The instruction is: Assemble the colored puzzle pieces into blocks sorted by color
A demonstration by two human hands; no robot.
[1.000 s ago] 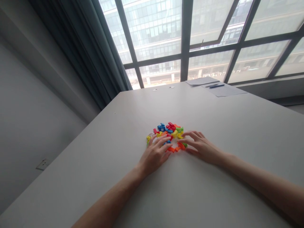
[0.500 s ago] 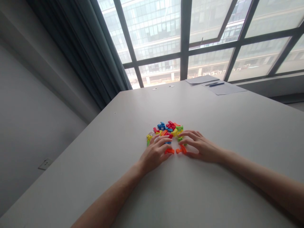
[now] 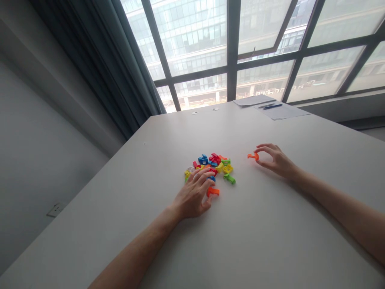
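On the table, a heap of small coloured plastic pieces [image 3: 215, 159] lies in red, blue, yellow, green and orange; their exact kind is too small to tell. My left hand [image 3: 194, 192] rests over the near left side of the heap, fingers spread and hiding part of it. Between its thumb and index finger lies an orange plastic piece [image 3: 213, 192], not visibly gripped. Off to the right of the heap, my right hand [image 3: 275, 159] pinches another orange plastic piece [image 3: 253, 156] between thumb and fingers, at or just above the tabletop. A green piece [image 3: 229, 179] sits at the heap's near right edge.
The white table [image 3: 252, 241] stretches toward a large window. Papers [image 3: 290, 113] with a dark pen [image 3: 272, 106] lie at its far right. A dark curtain [image 3: 120, 76] hangs at the left, and a socket [image 3: 55, 210] is on the left wall.
My right hand has moved right and away from the heap, carrying an orange plastic piece. The green piece beside it now shows fully. My left hand has barely shifted.
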